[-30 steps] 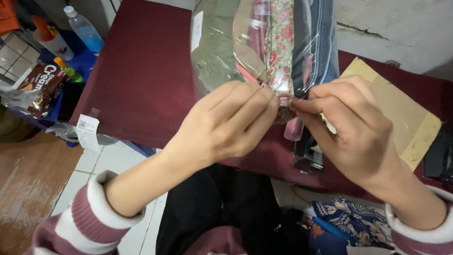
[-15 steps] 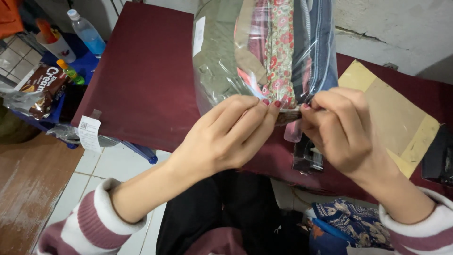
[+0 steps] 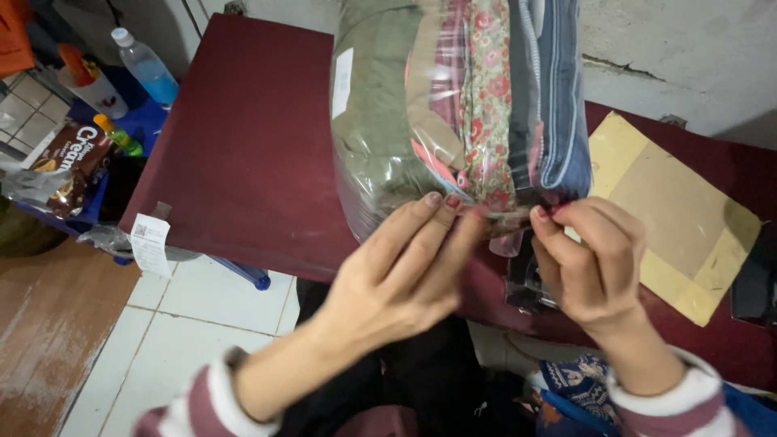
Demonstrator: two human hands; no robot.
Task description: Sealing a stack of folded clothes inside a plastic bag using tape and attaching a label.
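A clear plastic bag [image 3: 388,121] packed with folded clothes, olive, floral red and striped dark blue, stands on a maroon table [image 3: 243,154]. My left hand [image 3: 401,267] pinches the bag's near edge with its fingertips. My right hand [image 3: 591,267] pinches the same edge just to the right. Both hands sit close together at the bag's bottom seam. A small pink item and a dark clear-wrapped packet [image 3: 522,279] lie under the hands, partly hidden.
A brown cardboard sheet [image 3: 688,226] lies on the table at right. On the left, below the table, are a water bottle [image 3: 146,65], a paper cup, a small green bottle and a brown snack bag [image 3: 69,162]. A white label [image 3: 150,243] hangs at the table edge. Patterned blue cloth [image 3: 579,384] lies lower right.
Both hands have moved down and closer to me along the bag's near edge, still pinching it. The view has shifted so that more of the bag shows.
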